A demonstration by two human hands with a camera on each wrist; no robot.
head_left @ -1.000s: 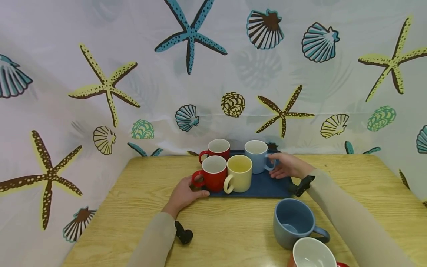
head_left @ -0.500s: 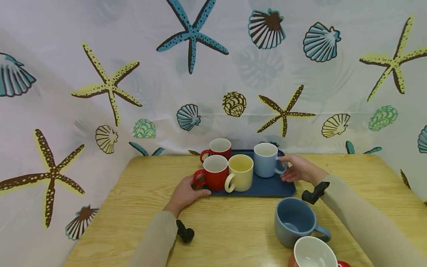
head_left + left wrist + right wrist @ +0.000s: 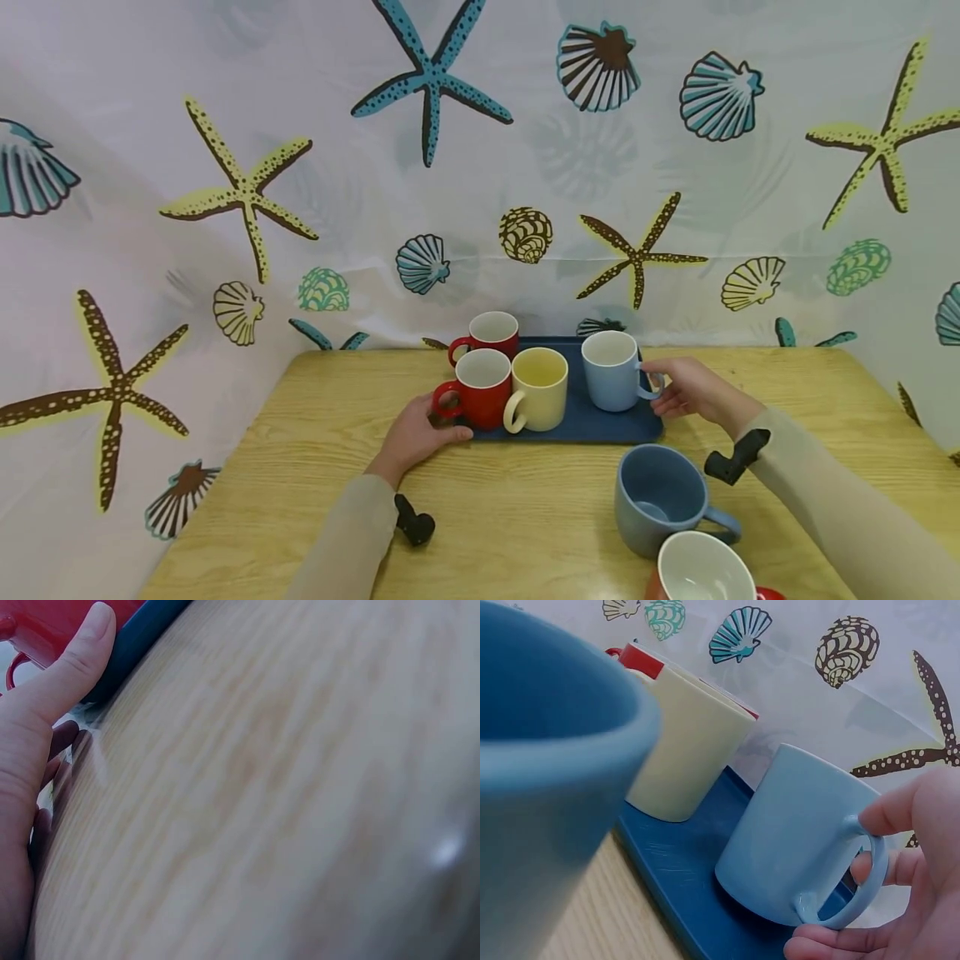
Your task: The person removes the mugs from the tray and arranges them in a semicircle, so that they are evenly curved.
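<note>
My right hand [image 3: 693, 389] grips the handle of a light blue mug [image 3: 609, 373], which stands upright on the right part of a dark blue tray [image 3: 592, 432]. In the right wrist view the thumb lies at the top of the handle, with fingers at and below the loop. My left hand [image 3: 412, 437] holds the tray's front left corner, its thumb [image 3: 82, 656] along the edge and the other fingers partly hidden. Beside it stands a red mug [image 3: 483, 400], next to a cream mug [image 3: 542, 392]. A second red mug [image 3: 495, 329] stands behind them.
In front of the tray's right end stands a large grey-blue mug [image 3: 648, 517], close under my right forearm. Nearer still is a red mug with a white inside [image 3: 701, 571], cut off by the frame. A patterned cloth [image 3: 480, 183] hangs behind the wooden table [image 3: 525, 517].
My right hand has moved the light blue mug to the right and nearer along the tray, away from the cream mug. The left hand stays at the tray's corner.
</note>
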